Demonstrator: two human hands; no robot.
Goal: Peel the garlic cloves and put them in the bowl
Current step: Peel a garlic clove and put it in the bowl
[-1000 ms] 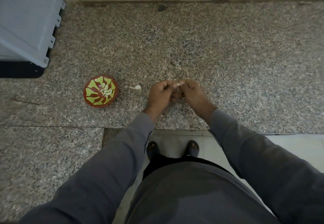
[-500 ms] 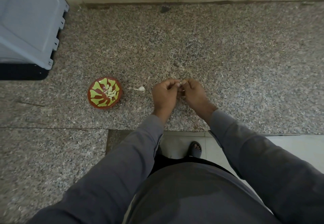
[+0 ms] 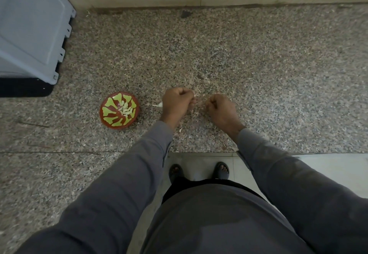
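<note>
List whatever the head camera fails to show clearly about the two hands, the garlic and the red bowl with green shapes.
- Left hand: fingers curled; a pale bit shows at the fingertips, too small to name as clove or skin.
- Right hand: curled fingers hide whatever it holds.
- Red bowl with green shapes: the pale peeled cloves inside overlap, too small to count.
- Pale piece on the speckled granite counter: the left hand cuts off this scrap; unpeeled clove or skin unclear.

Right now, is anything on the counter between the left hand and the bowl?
Only one small thing: a white garlic piece lies on the granite counter just left of the left hand, on the way to the red and green bowl. It lies low and apart from the bowl, so a lifted hand should pass over it.
</note>
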